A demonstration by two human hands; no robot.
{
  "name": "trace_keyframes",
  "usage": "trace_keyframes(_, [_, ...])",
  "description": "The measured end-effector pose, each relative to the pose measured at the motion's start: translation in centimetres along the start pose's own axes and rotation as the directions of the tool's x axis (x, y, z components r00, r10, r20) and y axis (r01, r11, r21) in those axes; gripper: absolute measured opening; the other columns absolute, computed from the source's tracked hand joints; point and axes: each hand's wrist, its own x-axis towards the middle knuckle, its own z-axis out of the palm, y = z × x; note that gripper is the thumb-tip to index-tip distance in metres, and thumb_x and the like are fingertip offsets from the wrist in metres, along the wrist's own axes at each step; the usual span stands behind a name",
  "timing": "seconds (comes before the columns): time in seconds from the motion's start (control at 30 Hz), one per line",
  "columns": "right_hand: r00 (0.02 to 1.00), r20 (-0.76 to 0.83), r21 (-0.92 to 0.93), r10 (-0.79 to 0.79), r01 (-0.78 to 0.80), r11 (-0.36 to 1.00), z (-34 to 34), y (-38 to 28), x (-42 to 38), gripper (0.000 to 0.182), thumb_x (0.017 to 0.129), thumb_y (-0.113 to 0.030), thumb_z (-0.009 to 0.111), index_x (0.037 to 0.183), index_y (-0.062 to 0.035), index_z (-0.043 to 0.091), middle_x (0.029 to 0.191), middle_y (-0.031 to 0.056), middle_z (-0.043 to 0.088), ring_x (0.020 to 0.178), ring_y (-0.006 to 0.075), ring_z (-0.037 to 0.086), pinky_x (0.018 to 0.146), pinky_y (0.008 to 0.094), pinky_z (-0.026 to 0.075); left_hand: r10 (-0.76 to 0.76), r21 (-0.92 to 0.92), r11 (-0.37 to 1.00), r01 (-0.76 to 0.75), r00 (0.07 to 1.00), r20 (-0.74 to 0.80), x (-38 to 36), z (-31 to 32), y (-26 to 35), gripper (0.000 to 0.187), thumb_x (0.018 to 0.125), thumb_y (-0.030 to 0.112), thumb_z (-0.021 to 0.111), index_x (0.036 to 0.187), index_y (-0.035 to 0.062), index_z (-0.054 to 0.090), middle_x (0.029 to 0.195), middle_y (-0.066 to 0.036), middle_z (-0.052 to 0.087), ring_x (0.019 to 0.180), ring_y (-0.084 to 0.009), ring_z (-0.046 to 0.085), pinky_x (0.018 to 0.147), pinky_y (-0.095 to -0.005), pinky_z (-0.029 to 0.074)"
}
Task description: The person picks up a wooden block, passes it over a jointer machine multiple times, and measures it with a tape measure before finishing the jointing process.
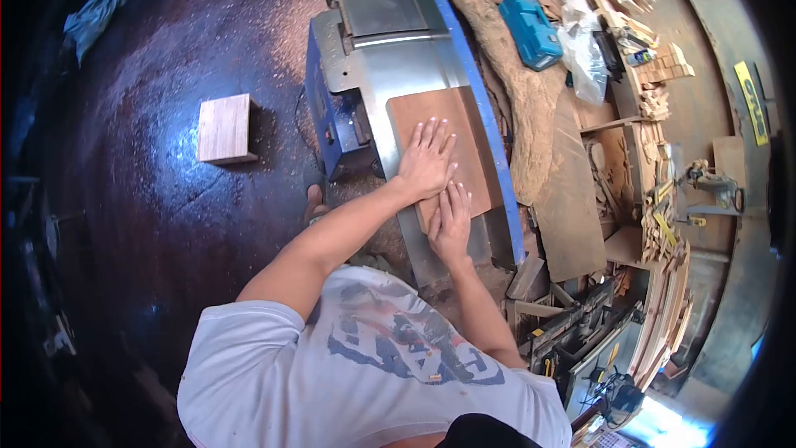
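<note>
Floor (178,46): dark, strewn with chips (286,21); a wooden block (224,126) sits there, well apart from the machine.
Machine (334,120): blue body under a metal bed (414,70); from here I can't tell whether it is running.
Fence (483,112): blue-edged, along the person's right.
Board (466,164): flat on the bed beside the fence; uneven pressure could swing it off line.
Left hand (426,162): palm down on the board, fingers slightly spread, clamped on nothing; dust could make it slip.
Right hand (452,224): just behind the left, resting on the board's near part, fingers extended.
Slot (398,40): across the bed beyond the board; if it hides a cutter, as I suspect, fingertips straying past the board's edge could be cut.
</note>
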Motion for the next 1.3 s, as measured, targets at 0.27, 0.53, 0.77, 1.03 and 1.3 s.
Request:
trace_keyframes(0.27, [0.982,-0.065,0.229,-0.179,0.189,0.955,0.8,2.4,7.6,0.041,0.075,-0.005,0.067,0.116,0.0006,0.067,0.130,0.0235,0.062,0.124,0.0467,0.058,0.108,0.0579,0.045,-0.045,0.043,0.998,0.042,0.996,0.074,5.1,-1.4,-3.7,0.074,0.106,0.051,0.045,0.161,0.0020,0.042,0.172,-0.025,0.026,0.161,-0.0435,0.017,0.131,-0.0568,0.011])
trace_keyframes(0.53, [0.982,-0.118,0.237,-0.147,0.171,0.956,3.2,3.1,13.6,0.034,0.070,-0.003,0.067,0.104,-0.0058,0.068,0.118,0.0142,0.066,0.114,0.0385,0.062,0.097,0.0511,0.047,-0.110,0.039,0.993,0.113,0.992,-0.070,9.2,-1.4,-7.6,0.075,0.106,0.051,0.045,0.159,-0.0024,0.043,0.169,-0.029,0.029,0.159,-0.0452,0.023,0.131,-0.0564,0.016])
trace_keyframes(0.77, [0.983,-0.112,0.217,-0.145,0.166,0.962,4.4,3.0,16.2,0.031,0.070,-0.004,0.068,0.101,-0.0065,0.068,0.115,0.0130,0.066,0.107,0.0365,0.062,0.093,0.0502,0.047,-0.104,0.104,0.988,0.111,0.992,-0.069,10.8,-2.2,-9.5,0.077,0.106,0.052,0.046,0.158,-0.0045,0.043,0.169,-0.030,0.029,0.160,-0.0453,0.021,0.131,-0.0563,0.016])
trace_keyframes(1.03, [0.983,-0.111,0.259,-0.149,0.173,0.950,5.1,3.3,17.2,0.032,0.071,-0.006,0.069,0.103,-0.0051,0.069,0.117,0.0138,0.066,0.109,0.0389,0.061,0.097,0.0523,0.046,-0.111,0.149,0.983,0.112,0.994,-0.016,11.8,-3.2,-10.3,0.078,0.105,0.053,0.046,0.160,-0.0034,0.040,0.169,-0.030,0.029,0.160,-0.0455,0.021,0.131,-0.0565,0.016])
trace_keyframes(1.3, [0.996,-0.040,0.256,0.081,-0.068,0.964,1.9,-2.9,6.4,0.031,0.079,-0.011,0.073,0.109,-0.0044,0.070,0.124,0.0179,0.063,0.115,0.0447,0.057,0.105,0.0587,0.044,0.150,-0.038,0.988,-0.148,0.985,0.079,3.3,-4.1,-6.3,0.073,0.103,0.045,0.056,0.156,-0.0045,0.044,0.166,-0.029,0.031,0.158,-0.0473,0.022,0.130,-0.0572,0.018])
